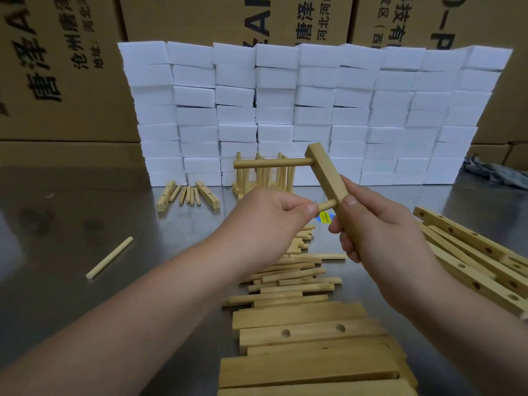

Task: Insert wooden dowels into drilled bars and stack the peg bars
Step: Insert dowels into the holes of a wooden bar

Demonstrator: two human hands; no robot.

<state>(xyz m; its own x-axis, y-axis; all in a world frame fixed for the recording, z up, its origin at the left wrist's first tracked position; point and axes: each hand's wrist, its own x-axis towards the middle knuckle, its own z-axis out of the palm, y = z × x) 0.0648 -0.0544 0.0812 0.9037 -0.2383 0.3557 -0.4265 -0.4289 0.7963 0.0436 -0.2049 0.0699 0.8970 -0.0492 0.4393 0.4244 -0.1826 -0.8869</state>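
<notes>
My right hand (380, 227) grips a drilled wooden bar (327, 178), held up tilted above the table. One dowel (271, 163) sticks out of the bar's upper hole, pointing left. My left hand (274, 215) is curled round a second dowel (328, 204) whose tip meets the bar's lower part. Behind them stands a stack of finished peg bars (261, 175) with upright pegs. Loose dowels (288, 275) lie in a heap under my hands. Drilled bars (311, 332) are piled at the near edge.
More drilled bars (471, 252) lie at the right. A single dowel (110, 257) lies alone at the left on the metal table (71, 212). A few bars and dowels (187, 194) lie before a wall of white foam blocks (314, 110). Cardboard boxes stand behind.
</notes>
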